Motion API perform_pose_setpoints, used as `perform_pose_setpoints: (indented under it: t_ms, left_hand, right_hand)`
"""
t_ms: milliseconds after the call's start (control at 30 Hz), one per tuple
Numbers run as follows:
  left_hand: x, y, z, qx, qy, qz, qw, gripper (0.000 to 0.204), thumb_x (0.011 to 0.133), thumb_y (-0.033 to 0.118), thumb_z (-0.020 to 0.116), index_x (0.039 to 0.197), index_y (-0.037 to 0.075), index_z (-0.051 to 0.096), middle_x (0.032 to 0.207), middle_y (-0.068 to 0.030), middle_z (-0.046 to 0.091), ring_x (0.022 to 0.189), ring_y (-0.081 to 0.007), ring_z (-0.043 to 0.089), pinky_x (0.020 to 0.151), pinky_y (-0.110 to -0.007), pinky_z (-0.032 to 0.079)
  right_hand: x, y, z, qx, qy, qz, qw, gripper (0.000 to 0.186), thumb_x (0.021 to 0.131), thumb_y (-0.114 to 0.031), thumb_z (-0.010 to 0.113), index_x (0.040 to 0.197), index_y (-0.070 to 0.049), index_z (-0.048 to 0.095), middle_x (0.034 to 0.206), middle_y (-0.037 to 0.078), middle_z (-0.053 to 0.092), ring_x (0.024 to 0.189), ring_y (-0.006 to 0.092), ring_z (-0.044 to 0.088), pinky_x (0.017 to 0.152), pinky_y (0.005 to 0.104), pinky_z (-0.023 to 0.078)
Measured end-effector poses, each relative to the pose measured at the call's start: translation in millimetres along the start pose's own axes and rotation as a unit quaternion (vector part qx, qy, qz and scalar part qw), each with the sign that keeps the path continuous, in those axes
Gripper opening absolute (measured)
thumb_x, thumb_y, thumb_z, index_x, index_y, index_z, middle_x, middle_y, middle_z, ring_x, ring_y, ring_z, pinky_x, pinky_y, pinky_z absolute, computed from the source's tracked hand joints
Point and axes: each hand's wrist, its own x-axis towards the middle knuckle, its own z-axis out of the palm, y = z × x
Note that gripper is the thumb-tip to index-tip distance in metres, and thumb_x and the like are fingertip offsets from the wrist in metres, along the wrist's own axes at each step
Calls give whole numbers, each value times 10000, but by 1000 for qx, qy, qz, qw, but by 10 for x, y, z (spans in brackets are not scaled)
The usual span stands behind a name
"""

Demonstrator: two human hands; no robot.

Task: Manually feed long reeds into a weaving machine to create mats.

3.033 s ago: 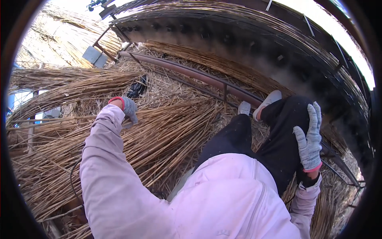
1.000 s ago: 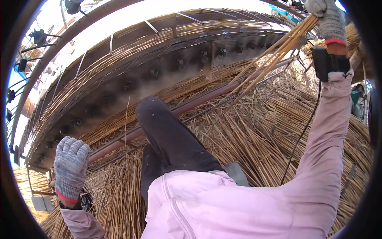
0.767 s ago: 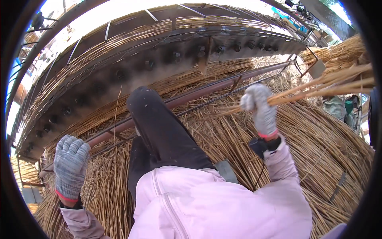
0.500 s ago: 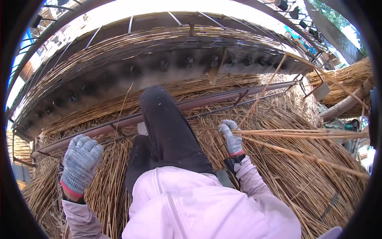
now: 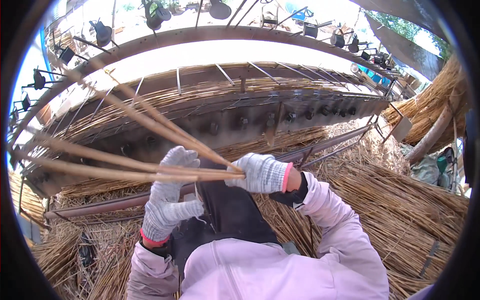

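Note:
Several long tan reed stalks point(image 5: 215, 174) are pinched at one end in my right hand point(image 5: 262, 172), which wears a grey knit glove with a pink cuff. The stalks fan out toward the upper left, some blurred by motion. Below and behind them, my left hand point(image 5: 170, 200), gloved the same way, has its thumb spread away from the fingers and holds nothing. Part of it is hidden by the stalks; whether they touch it I cannot tell. Beyond both hands stands a long frame with a dark board point(image 5: 200, 127) and a layer of reeds point(image 5: 165, 95) along it.
Reeds lie heaped at my right point(image 5: 380, 215) and lower left point(image 5: 117, 270). A brown metal bar point(image 5: 100, 206) crosses in front of my legs. Dark reels point(image 5: 102, 34) hang along a curved rail point(image 5: 220, 34). A large reed bundle point(image 5: 425, 107) and a wooden pole point(image 5: 440, 125) stand at far right.
My right hand has come from the right to the middle, swinging the stalks from rightward to leftward. My left hand has moved right and up, near them. The view has shifted.

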Motion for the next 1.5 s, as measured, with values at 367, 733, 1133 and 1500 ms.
perform_pose_setpoints:
  t_ms: [367, 733, 1133, 1500]
  left_hand:
    - [-174, 482, -895, -274, 168, 177, 930, 418, 1098, 328, 437, 1349, 11, 541, 598, 46, 444, 585, -99, 489, 709, -328, 478]
    - [-883, 658, -2152, -166, 375, 140, 901, 413, 1092, 209, 423, 1391, -73, 469, 583, 24, 415, 549, -78, 405, 606, -254, 386]
    - [-696, 938, -3033, -250, 217, 231, 915, 442, 1097, 145, 420, 1413, -164, 408, 533, 25, 375, 459, -56, 309, 516, -198, 319]
    - [656, 128, -162, -237, 86, 242, 937, 488, 1113, 381, 381, 1339, -6, 573, 510, 90, 359, 390, -45, 290, 472, -240, 368]
  right_hand:
    - [-43, -669, -47, 119, -62, -166, 977, 416, 824, -353, 757, 1093, -48, 673, 903, 172, 713, 889, 366, 702, 773, 454, 542]
    - [-679, 1192, 128, -141, 28, 72, 987, 272, 848, -278, 681, 1031, -81, 720, 905, 169, 728, 878, 371, 715, 787, 478, 564]
    - [-2247, 2083, -66, -330, 291, 402, 803, 263, 973, -185, 578, 1217, -95, 623, 1131, 136, 682, 1103, 320, 659, 930, 412, 541]
    - [-307, -368, -42, -122, 99, -89, 984, 519, 870, -292, 742, 1276, -31, 550, 1154, 182, 654, 1046, 360, 675, 902, 462, 544]
